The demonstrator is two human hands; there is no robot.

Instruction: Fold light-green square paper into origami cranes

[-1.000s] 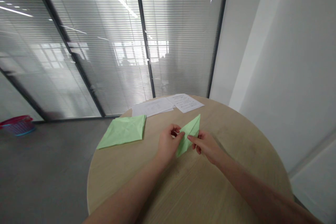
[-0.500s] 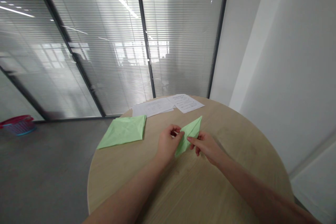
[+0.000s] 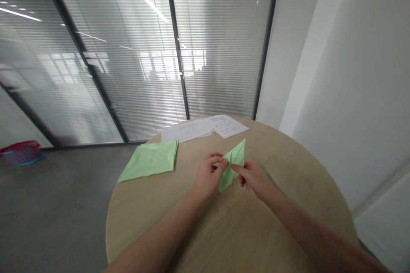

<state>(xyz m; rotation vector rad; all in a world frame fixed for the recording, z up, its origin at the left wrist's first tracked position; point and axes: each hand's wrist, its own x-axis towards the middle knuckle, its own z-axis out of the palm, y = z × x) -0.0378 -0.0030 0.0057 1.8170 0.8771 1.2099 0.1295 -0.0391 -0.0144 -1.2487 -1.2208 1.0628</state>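
Note:
Between my hands is a folded piece of light green paper (image 3: 237, 154), a narrow diamond with creases and a pointed tip facing away from me. My left hand (image 3: 209, 173) pinches its left side, thumb on the front face. On the right side, my right hand (image 3: 253, 177) grips it with the thumb pressed near the middle and the fingers behind, partly hidden. The two thumbs almost meet on the paper. It is held a little above the round wooden table (image 3: 256, 230).
A larger stack of green paper sheets (image 3: 150, 160) lies at the table's left edge. White printed sheets (image 3: 188, 130) sit at the far edge. A red and blue basket (image 3: 22, 152) stands on the floor at left. Glass partitions with blinds (image 3: 221, 51) rise behind the table.
My left thumb has slid right, toward the middle of the folded paper. The paper has turned slightly more upright, and its lower tip has shifted a little to the right.

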